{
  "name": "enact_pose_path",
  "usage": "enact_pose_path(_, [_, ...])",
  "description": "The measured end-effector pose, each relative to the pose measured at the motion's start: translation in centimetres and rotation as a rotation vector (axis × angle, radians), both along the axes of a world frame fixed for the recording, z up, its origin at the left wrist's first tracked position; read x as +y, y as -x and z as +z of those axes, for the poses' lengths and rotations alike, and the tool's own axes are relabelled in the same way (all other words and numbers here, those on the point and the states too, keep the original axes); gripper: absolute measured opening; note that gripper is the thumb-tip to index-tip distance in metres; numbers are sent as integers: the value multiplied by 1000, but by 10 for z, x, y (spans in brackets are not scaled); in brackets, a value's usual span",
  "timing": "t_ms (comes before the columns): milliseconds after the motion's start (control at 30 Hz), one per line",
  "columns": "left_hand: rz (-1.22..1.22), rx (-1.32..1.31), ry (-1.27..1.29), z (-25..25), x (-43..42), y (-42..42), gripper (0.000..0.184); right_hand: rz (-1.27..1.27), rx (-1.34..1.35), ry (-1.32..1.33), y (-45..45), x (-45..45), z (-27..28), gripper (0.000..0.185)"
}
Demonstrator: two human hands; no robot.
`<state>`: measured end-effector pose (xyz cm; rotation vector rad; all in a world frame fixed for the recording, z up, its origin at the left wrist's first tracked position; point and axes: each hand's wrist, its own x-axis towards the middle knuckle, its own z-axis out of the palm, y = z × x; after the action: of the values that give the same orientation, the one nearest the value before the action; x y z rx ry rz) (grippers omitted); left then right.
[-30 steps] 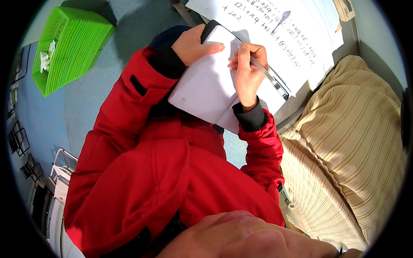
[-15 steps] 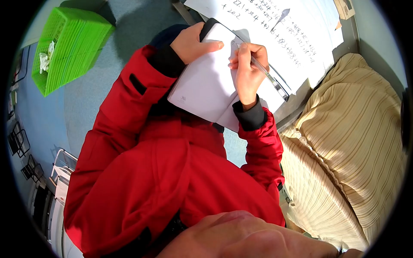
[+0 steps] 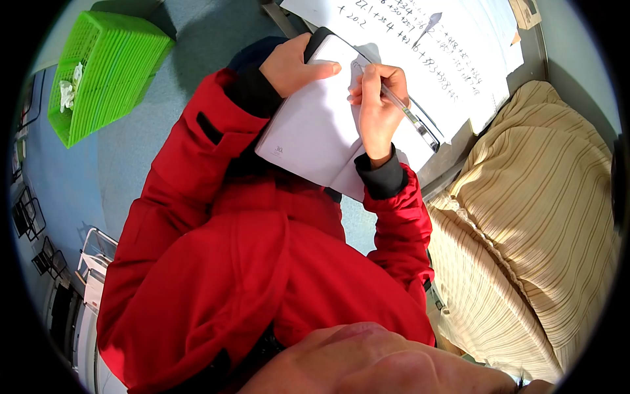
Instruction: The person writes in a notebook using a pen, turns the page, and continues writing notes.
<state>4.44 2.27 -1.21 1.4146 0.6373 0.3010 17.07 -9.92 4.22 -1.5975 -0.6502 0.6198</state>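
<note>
An open notebook [image 3: 308, 125] with a dark cover lies tilted across the lap and the table edge. My left hand [image 3: 295, 69] grips its upper left edge, the thumb flat on the page and the other fingers hidden beneath. Pinched in my right hand [image 3: 380, 105] is a clear pen [image 3: 420, 126], its tip side near the top of the right page, where small marks show. Beyond the notebook, a large sheet [image 3: 453, 49] bears handwritten numbers joined by plus signs.
A green basket [image 3: 111, 72] with crumpled white tissue stands on the floor at the upper left. Striped beige fabric [image 3: 538, 197] covers something bulky on the right. A white-framed rack [image 3: 95, 269] is at the lower left. The table's metal edge [image 3: 453, 157] runs beside the fabric.
The notebook and my left hand have shifted very slightly up and left. A few more small marks show near the pen; my right hand has barely moved.
</note>
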Motion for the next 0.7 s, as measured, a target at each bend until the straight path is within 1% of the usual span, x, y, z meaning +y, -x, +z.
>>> enact_pose_path(67, [-11, 48, -11, 4, 1, 0, 41, 18, -21, 17, -1, -4, -1, 12])
enact_pose_path(200, [-3, 17, -16, -1, 0, -1, 41, 27, -73, 50, -2, -3, -2, 12])
enact_pose_path(300, [-10, 43, -34, 1, 2, 0, 41, -52, 17, 5, 0, -2, -1, 12])
enact_pose_path(367, [-8, 44, -41, 6, 1, 0, 41, -22, -2, 14, -1, -1, 0, 12])
enact_pose_path(467, [32, 29, -20, 6, 0, -2, 51, -15, -17, 17, -1, -2, -1, 12])
enact_pose_path(567, [36, 57, -27, 0, 0, -1, 50, -25, -19, 32, -1, -2, 0, 13])
enact_pose_path(667, [55, 22, -3, -4, -2, -2, 50, -30, 0, 28, 0, -1, 0, 14])
enact_pose_path(700, [48, 41, -13, 1, -1, -1, 50, -32, 8, 25, 0, -2, 0, 14])
